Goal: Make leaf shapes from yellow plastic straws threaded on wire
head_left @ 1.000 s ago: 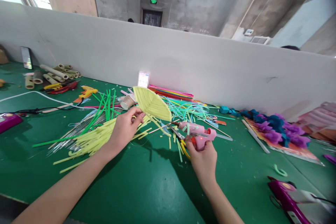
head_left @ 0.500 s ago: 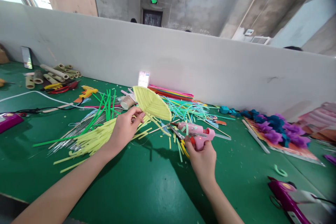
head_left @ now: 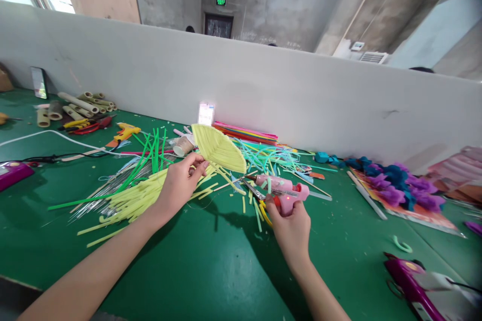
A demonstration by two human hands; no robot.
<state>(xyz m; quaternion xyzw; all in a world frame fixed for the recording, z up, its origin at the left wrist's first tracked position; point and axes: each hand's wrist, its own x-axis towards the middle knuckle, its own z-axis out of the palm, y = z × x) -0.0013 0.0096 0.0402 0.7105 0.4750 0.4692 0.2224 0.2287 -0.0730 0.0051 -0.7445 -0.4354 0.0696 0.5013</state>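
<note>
L hand (head_left: pixel 175 188) & R hand (head_left: pixel 291 230) bare; forearms (head_left: pixel 101 271) bare, slim, narrowing twd wrists (head_left: pixel 151 218).

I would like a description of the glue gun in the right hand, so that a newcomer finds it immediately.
Over the green table, before the long pale partition, find the right hand. It holds the pink glue gun, nozzle pointing left, near the yellow leaf-shaped piece in the left hand. Its pink body distinguishes it from the yellow glue gun farther left.
</note>
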